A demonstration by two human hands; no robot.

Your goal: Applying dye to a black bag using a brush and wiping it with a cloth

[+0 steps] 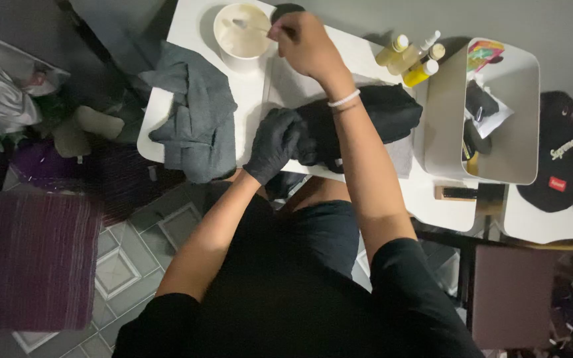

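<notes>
My left hand (pixel 274 141), in a black glove, grips a black shoe-like item (pixel 373 116) lying on the white table (pixel 379 192). My right hand (pixel 306 43), bare with a white bracelet on the wrist, reaches to the far side and holds a thin stick or brush (pixel 250 26) whose tip dips into a white bowl (pixel 240 33) of pale liquid. A dark round object (pixel 286 9) sits just behind that hand.
A grey cloth (pixel 197 116) hangs over the table's left side. Three small yellow bottles (pixel 409 56) stand beside a white bin (pixel 492 113) holding dark items. A brush (pixel 457 193) lies near the front edge. A black cap (pixel 555 159) rests at right.
</notes>
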